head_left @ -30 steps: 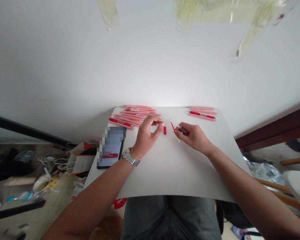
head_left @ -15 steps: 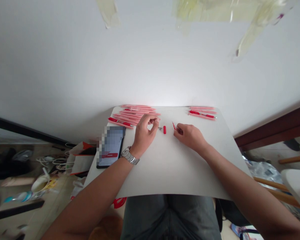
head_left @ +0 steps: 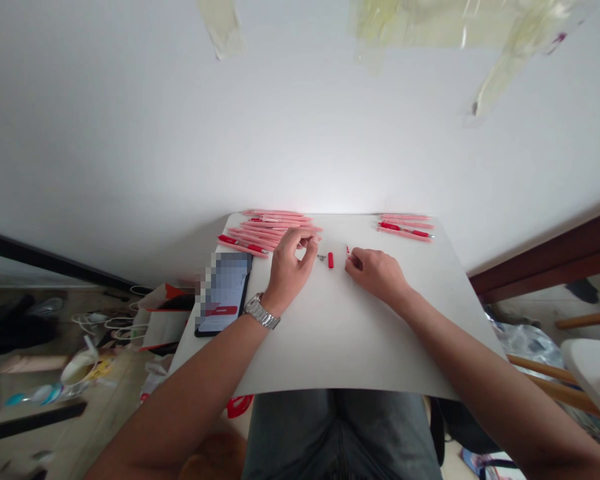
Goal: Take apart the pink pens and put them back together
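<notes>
My left hand (head_left: 293,263), with a metal watch (head_left: 261,311) on its wrist, is closed in a pinch beside a pile of pink pens (head_left: 265,230). Something small and pale may be at its fingertips, too small to make out. Closed fingers of my right hand (head_left: 377,270) hold a thin red pen part (head_left: 348,251), whose tip sticks up past the knuckles; the rest is hidden. Between the hands a short red grip sleeve (head_left: 331,260) lies on the white table (head_left: 340,333). Just left of it is a tiny metallic piece (head_left: 321,257).
A phone (head_left: 225,293) lies by the table's left edge. Several pink pens (head_left: 405,217) and a red pen (head_left: 405,230) lie at the back right. Behind the table rises a white wall (head_left: 300,133). Bags and a cup (head_left: 80,367) stand on the floor at left.
The thin red part in my right hand now stands more upright, and less of it shows. My right hand has shifted very slightly left. My left hand keeps its pinch in nearly the same place.
</notes>
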A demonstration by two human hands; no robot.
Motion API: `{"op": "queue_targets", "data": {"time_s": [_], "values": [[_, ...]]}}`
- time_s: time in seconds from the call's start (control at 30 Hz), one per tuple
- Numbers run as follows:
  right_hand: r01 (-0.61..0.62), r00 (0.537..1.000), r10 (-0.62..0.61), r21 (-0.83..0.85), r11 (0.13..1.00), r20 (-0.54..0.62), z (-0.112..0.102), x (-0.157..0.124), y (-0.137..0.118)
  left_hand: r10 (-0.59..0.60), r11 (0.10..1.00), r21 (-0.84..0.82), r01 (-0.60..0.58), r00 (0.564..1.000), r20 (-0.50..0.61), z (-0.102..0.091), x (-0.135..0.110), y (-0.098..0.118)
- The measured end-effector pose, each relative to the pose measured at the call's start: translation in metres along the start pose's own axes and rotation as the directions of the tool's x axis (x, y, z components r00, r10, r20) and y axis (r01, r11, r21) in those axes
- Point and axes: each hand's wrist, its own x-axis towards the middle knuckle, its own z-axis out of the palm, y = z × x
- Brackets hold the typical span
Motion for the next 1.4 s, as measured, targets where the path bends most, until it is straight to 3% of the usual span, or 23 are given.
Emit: {"op": "queue_targets", "data": {"time_s": [0.37,0.63,0.87,0.97,1.13,1.4], "values": [[0.059,0.996,-0.050,0.123,0.991,-0.075,-0.002,0.000,0.005,0.020,1.000,0.004,-0.020,1.000,0.016,-0.001,-0.001,0.000],[0.160,0.978,-0.133,0.174,0.972,-0.158,-0.006,-0.001,0.009,0.122,0.992,0.029,-0.126,0.986,0.115,0.000,-0.006,0.007],[0.179,0.960,-0.132,0.178,0.968,-0.247,-0.008,0.001,0.020,0.134,0.990,0.030,-0.139,0.980,0.145,0.000,-0.007,0.008],[0.240,0.943,-0.178,0.206,0.949,-0.280,-0.010,0.000,0.019,0.133,0.990,0.033,-0.141,0.977,0.164,0.001,-0.008,0.009],[0.412,0.901,-0.340,0.286,0.865,-0.270,-0.017,-0.007,0.012,0.140,0.989,0.019,-0.147,0.970,0.197,0.003,-0.010,0.011],[0.490,0.871,-0.451,0.301,0.818,-0.194,-0.023,-0.013,0.002,0.194,0.981,-0.022,-0.195,0.949,0.250,0.003,-0.012,0.012]]}}
